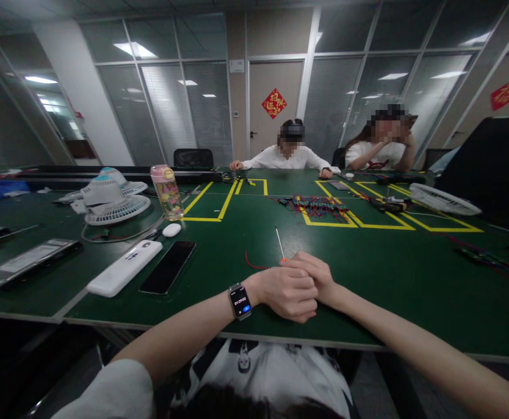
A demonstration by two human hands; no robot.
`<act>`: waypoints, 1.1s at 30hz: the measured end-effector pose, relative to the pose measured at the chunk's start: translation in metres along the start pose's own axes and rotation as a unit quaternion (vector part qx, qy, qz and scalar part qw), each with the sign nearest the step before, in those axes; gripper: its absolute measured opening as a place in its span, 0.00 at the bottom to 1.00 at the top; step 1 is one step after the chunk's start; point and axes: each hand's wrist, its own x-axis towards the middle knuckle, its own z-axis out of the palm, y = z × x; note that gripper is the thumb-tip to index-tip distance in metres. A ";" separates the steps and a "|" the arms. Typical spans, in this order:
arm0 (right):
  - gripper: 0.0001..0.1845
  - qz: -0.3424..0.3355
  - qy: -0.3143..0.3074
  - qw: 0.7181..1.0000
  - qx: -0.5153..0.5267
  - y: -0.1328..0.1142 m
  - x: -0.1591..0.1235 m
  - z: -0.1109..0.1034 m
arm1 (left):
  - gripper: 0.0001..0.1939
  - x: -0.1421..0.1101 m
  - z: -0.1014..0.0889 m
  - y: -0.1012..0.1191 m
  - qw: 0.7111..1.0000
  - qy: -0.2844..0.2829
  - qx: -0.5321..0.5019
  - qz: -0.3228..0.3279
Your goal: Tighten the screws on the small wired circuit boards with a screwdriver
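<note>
Facing me across the green desk [237, 314], its far part marked with yellow tape [199, 219], were two people, one in a white shirt [287, 157] and one with both hands raised near the head [387, 139]. White fans [106, 195] stood on the left of the desk, and a white grille [445, 199] lay on the right. Beyond my hands, slightly right, a tangle of wired boards [319, 208] spread over the tape outlines. A hard drive [29, 262] lay at the far left, and a clear bottle with a pink lid [167, 192] stood just beside the fans. Nearer me were a white slab-shaped device [125, 269] and, to its right, a dark phone [168, 267], lying flat. My left hand [285, 291] was closed with its fingers curled, pressed against my right hand [317, 273], also bent and partly hidden behind it. A watch [240, 301] was on my left wrist. A thin screwdriver [279, 242] stuck out from between them, its shaft angled away from me; I can't tell which hand gripped its orange end. A small white case [171, 230] sat near the device, and a thin red wire [251, 263] ran out beside my left hand.
</note>
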 end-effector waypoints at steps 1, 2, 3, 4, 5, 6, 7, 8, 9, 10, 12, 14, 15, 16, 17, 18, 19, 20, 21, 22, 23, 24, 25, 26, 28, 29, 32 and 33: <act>0.16 -0.022 -0.002 1.000 -0.018 0.003 0.000 -0.002 | 0.14 -0.001 -0.001 0.001 1.000 0.010 0.014 0.004; 0.17 -0.048 -0.010 0.998 -0.038 0.007 0.001 -0.006 | 0.12 -0.002 -0.001 0.001 0.999 0.019 0.031 0.005; 0.17 -0.069 -0.036 0.995 -0.060 0.011 0.001 -0.010 | 0.11 -0.004 -0.002 0.001 0.998 0.026 0.048 -0.003; 0.17 -0.086 -0.058 0.991 -0.082 0.015 0.002 -0.015 | 0.10 -0.006 -0.003 0.001 0.997 0.040 0.060 -0.011; 0.17 -0.092 -0.069 0.989 -0.098 0.019 0.003 -0.020 | 0.10 -0.008 -0.004 -0.001 0.996 0.044 0.070 -0.031; 0.16 -0.082 -0.076 0.987 -0.112 0.022 0.004 -0.025 | 0.11 -0.009 -0.006 -0.003 0.994 0.056 0.075 -0.056; 0.15 -0.059 -0.065 0.988 -0.123 0.024 0.006 -0.029 | 0.12 -0.011 -0.007 -0.005 0.992 0.055 0.073 -0.086; 0.14 -0.022 -0.042 0.990 -0.133 0.026 0.008 -0.032 | 0.13 -0.012 -0.010 -0.009 0.989 0.044 0.066 -0.125; 0.12 0.022 -0.005 0.990 -0.139 0.026 0.011 -0.035 | 0.14 -0.014 -0.012 -0.013 0.984 0.030 0.052 -0.166; 0.11 0.077 0.045 0.986 -0.138 0.026 0.014 -0.036 | 0.15 -0.015 -0.015 -0.017 0.975 0.015 0.036 -0.218; 0.09 0.192 0.143 0.966 -0.100 0.027 0.019 -0.038 | 0.16 -0.020 -0.019 -0.025 0.948 -0.014 -0.012 -0.318; 0.10 0.290 0.209 0.934 -0.019 0.031 0.024 -0.041 | 0.15 -0.025 -0.021 -0.031 0.918 -0.050 -0.087 -0.383; 0.11 0.325 0.230 0.917 0.032 0.035 0.025 -0.042 | 0.15 -0.029 -0.021 -0.033 0.905 -0.066 -0.124 -0.403; 0.12 0.352 0.242 0.900 0.087 0.039 0.026 -0.044 | 0.15 -0.032 -0.020 -0.035 0.892 -0.081 -0.159 -0.415; 0.12 0.371 0.255 0.883 0.136 0.043 0.026 -0.045 | 0.15 -0.034 -0.019 -0.036 0.880 -0.094 -0.195 -0.422; 0.13 0.386 0.253 0.869 0.178 0.046 0.026 -0.047 | 0.16 -0.037 -0.018 -0.037 0.870 -0.104 -0.228 -0.426; 0.15 0.397 0.249 0.859 0.206 0.048 0.026 -0.048 | 0.16 -0.039 -0.017 -0.038 0.860 -0.111 -0.250 -0.430; 0.16 0.403 0.246 0.853 0.222 0.048 0.027 -0.049 | 0.16 -0.040 -0.016 -0.038 0.852 -0.116 -0.268 -0.435; 0.18 0.404 0.241 0.853 0.227 0.047 0.027 -0.049 | 0.16 -0.041 -0.015 -0.038 0.844 -0.121 -0.282 -0.439; 0.19 0.399 0.235 0.858 0.223 0.045 0.027 -0.048 | 0.15 -0.041 -0.014 -0.039 0.837 -0.124 -0.294 -0.444; 0.20 0.391 0.230 0.866 0.212 0.042 0.027 -0.046 | 0.15 -0.042 -0.013 -0.039 0.830 -0.127 -0.304 -0.449; 0.21 0.383 0.215 0.876 0.200 0.037 0.028 -0.045 | 0.14 -0.043 -0.013 -0.039 0.824 -0.129 -0.314 -0.454; 0.21 0.377 0.198 0.885 0.186 0.033 0.028 -0.042 | 0.14 -0.043 -0.013 -0.040 0.819 -0.130 -0.324 -0.456; 0.20 0.374 0.180 0.893 0.175 0.029 0.029 -0.040 | 0.13 -0.044 -0.012 -0.041 0.814 -0.133 -0.332 -0.458; 0.20 0.370 0.148 0.903 0.160 0.021 0.029 -0.035 | 0.12 -0.044 -0.011 -0.042 0.808 -0.140 -0.340 -0.461; 0.20 0.368 0.135 0.907 0.152 0.018 0.029 -0.032 | 0.11 -0.045 -0.011 -0.042 0.805 -0.145 -0.342 -0.462; 0.20 0.361 0.101 0.917 0.140 0.013 0.028 -0.026 | 0.09 -0.044 -0.011 -0.042 0.798 -0.156 -0.342 -0.471; 0.20 0.360 0.094 0.918 0.140 0.013 0.028 -0.025 | 0.08 -0.043 -0.012 -0.042 0.796 -0.159 -0.342 -0.474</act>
